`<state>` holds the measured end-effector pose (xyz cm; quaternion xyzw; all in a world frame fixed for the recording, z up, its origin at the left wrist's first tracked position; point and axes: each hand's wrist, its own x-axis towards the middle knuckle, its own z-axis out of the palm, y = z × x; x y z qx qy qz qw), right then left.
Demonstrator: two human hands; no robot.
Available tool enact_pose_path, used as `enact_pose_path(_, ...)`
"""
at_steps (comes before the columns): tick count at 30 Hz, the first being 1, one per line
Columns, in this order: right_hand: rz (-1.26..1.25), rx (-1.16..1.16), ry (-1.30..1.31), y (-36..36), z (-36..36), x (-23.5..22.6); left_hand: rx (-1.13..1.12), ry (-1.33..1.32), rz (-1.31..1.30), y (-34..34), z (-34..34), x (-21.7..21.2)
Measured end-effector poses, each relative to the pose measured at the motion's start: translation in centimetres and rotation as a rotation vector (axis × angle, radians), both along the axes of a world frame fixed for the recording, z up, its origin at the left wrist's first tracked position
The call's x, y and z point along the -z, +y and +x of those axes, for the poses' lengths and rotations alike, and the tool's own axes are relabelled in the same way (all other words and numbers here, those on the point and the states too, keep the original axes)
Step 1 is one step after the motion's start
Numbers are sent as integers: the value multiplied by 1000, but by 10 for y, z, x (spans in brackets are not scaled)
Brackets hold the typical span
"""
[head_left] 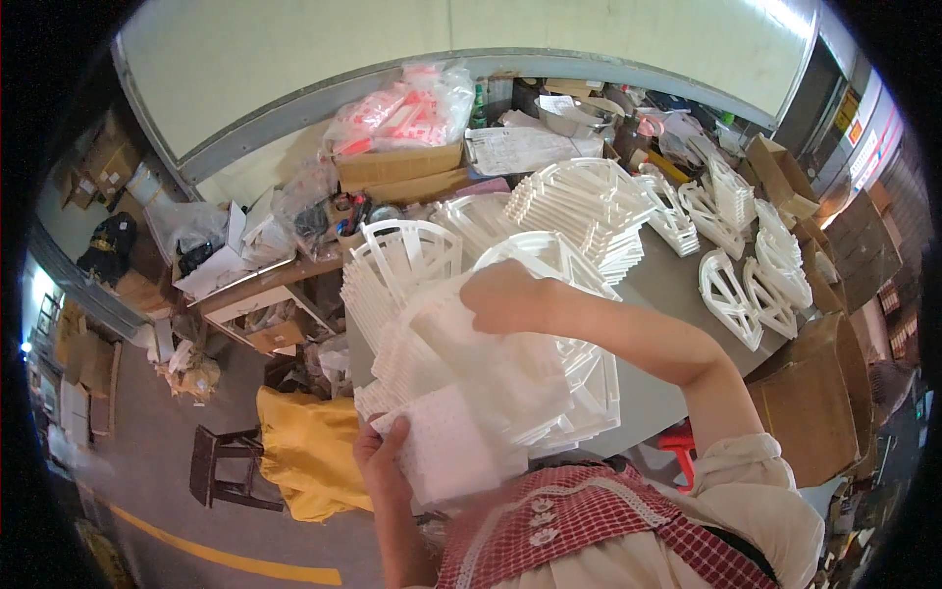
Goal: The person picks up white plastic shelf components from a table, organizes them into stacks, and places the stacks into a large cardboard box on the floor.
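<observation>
My left hand (385, 450) grips the edge of a pale sheet with small marks (451, 442), its thumb on top. A whitish, translucent sheet of film or bag (500, 378), blurred, spreads from it across the table. My right hand (505, 296) is closed at the upper end of this film, my forearm crossing from the right; its fingertips are mostly hidden. Beneath and behind lie stacks of white plastic fan-shaped frames (412, 250), with a taller nested stack (579, 211) beyond my right hand.
Loose white frames (731, 294) lie on the grey tabletop (653, 285) at the right, near a cardboard box (814, 398). At the back, a carton (402, 169) holds red-and-white plastic bags. A yellow cloth (304, 452) drapes beside a dark stool (231, 471) at the left.
</observation>
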<state>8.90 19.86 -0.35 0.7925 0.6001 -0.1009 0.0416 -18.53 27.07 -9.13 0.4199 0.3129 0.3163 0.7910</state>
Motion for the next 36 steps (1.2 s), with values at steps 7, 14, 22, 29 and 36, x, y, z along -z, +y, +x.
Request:
enact_pose_path(7, 54, 113, 120, -9, -8, -7, 46, 17, -41, 8, 9, 4)
enact_pose_path(14, 362, 294, 281, -61, 16, -26, -5, -9, -20, 14, 9, 6)
enact_pose_path(22, 240, 934, -62, -284, 106, 0, 5, 29, -33, 13, 5, 6)
enact_pose_path(29, -202, 907, -106, -320, 105, 133, 52, 11, -73, 2, 12, 0)
enact_pose_path(36, 383, 567, 29, -217, 79, 80, 9, -1, -64, -3, 11, -11)
